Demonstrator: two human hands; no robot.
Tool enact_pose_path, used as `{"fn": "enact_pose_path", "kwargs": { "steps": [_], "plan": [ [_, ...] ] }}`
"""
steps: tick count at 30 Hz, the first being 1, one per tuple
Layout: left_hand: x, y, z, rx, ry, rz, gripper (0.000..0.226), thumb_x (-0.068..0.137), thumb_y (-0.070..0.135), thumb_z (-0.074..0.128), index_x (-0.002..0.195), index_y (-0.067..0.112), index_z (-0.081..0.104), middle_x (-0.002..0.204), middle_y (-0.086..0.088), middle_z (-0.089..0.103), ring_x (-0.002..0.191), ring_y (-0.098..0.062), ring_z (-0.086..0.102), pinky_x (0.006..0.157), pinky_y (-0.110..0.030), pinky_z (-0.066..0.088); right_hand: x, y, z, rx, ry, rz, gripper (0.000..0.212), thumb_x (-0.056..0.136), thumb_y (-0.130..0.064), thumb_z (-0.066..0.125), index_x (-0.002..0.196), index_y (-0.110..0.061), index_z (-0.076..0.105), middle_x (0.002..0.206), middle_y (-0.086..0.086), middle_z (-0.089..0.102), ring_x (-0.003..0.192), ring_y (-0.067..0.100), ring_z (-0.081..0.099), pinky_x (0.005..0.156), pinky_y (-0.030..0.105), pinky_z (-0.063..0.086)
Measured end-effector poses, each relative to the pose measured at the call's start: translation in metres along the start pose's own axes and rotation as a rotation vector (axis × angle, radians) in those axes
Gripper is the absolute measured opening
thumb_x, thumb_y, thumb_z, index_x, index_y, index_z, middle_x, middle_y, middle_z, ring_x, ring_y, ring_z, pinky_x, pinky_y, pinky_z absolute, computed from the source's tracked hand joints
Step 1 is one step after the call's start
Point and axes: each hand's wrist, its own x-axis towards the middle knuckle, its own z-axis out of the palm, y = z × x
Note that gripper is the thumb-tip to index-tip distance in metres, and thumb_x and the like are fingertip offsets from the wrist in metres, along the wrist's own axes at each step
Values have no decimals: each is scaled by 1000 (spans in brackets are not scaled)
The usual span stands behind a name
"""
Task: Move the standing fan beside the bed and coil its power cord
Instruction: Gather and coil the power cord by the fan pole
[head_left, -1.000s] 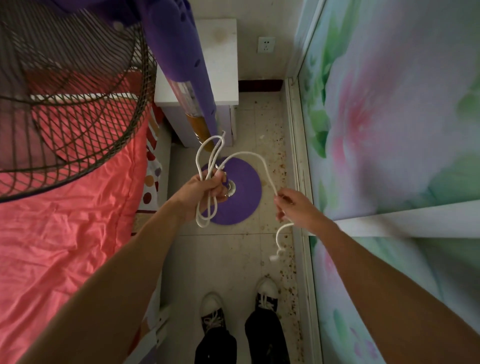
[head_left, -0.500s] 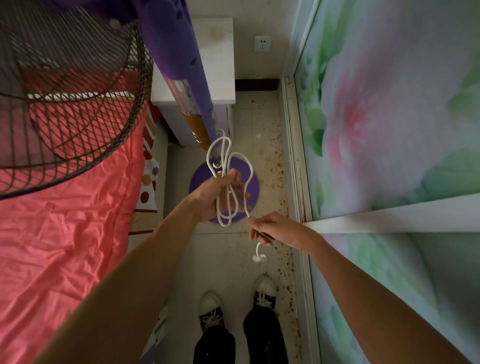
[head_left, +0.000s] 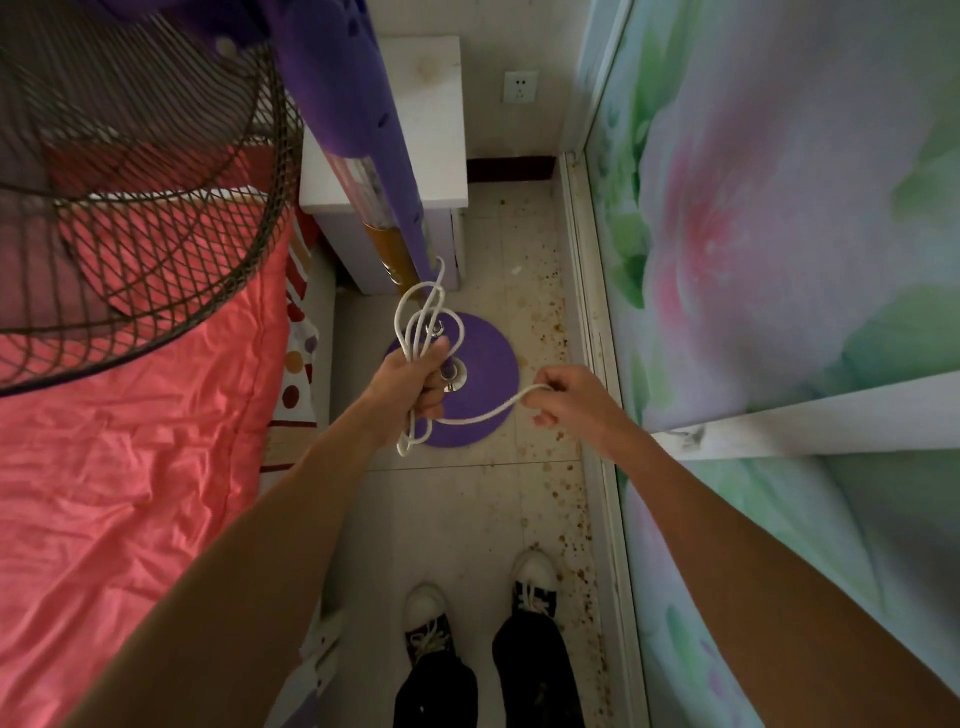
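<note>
The purple standing fan (head_left: 358, 98) stands on the floor between the bed (head_left: 130, 493) and the wall, its round purple base (head_left: 483, 364) below my hands and its dark wire grille at the upper left. My left hand (head_left: 415, 379) is shut on several loops of the white power cord (head_left: 421, 312), which stick out above and below my fist. A short stretch of cord runs right to my right hand (head_left: 566, 395), which pinches its end; the plug is hidden.
A white nightstand (head_left: 436, 119) stands behind the fan, with a wall socket (head_left: 520, 87) to its right. A flowered sliding wardrobe door (head_left: 779, 260) lines the right side. My two feet (head_left: 483, 613) stand on the narrow stained tile floor.
My right hand moved out to the right, pulling the free end of the cord taut from the bundle. The dangling plug end is no longer seen. My left hand kept its grip on the loops.
</note>
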Motion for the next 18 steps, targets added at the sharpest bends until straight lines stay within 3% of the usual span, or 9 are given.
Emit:
{"fn": "enact_pose_path", "kwargs": {
  "steps": [2,6,8,10,12,14,15,17,18],
  "plan": [
    [-2,-1,2,-4,1,5,31,92,32,67,65,19,66,49,3,43,41,-11,37,42,-24,43,3,-10,2,94,28,51,13,83,-17,69,73,-13,62,57,-7,48,49,5,46,51,24,49],
    [0,2,9,-17,42,-37,41,97,32,62,59,17,58,48,3,43,41,-10,39,52,-30,50,2,-19,-2,148,15,209,19,87,-26,64,82,-7,64,63,-1,47,45,8,36,44,26,31],
    [-1,3,10,-124,40,-51,39,100,32,55,66,15,53,49,3,42,41,-10,38,50,-28,49,-3,-17,-4,201,-58,237,21,91,-18,61,99,0,67,72,5,56,45,8,35,41,23,26],
    [-2,3,13,-208,10,-37,38,103,33,50,70,14,52,50,3,43,42,-10,40,53,-27,48,-10,-15,-2,215,-172,233,21,94,-13,61,113,-7,69,87,11,67,46,7,35,39,20,27],
    [-3,3,21,-268,16,-33,37,103,36,48,74,14,55,55,0,52,48,-13,50,61,-30,49,-17,-16,4,189,-298,242,28,93,-21,67,121,-17,69,97,18,69,44,5,31,38,18,25],
    [-3,2,30,-232,75,-10,37,102,40,48,81,13,63,67,-4,65,63,-17,61,70,-34,51,-19,-17,11,229,-350,263,39,90,-33,69,126,-21,67,81,25,57,43,6,24,37,18,21],
    [-2,1,33,-196,93,3,40,102,42,46,83,13,66,75,-5,70,72,-19,64,72,-35,51,-19,-16,12,271,-364,264,42,91,-36,65,129,-19,65,69,16,50,43,6,21,37,19,19],
    [0,-1,36,-173,63,17,49,103,43,43,77,17,75,87,-5,72,91,-25,60,77,-38,49,-20,-17,9,341,-432,246,36,99,-28,58,133,-16,62,57,-4,39,43,6,20,38,18,19],
    [1,-2,37,-170,30,19,55,104,43,41,70,20,77,92,-5,71,96,-27,56,81,-41,48,-22,-18,5,354,-502,224,33,100,-17,56,133,-19,62,56,-9,44,43,5,23,39,18,23]
  ]
}}
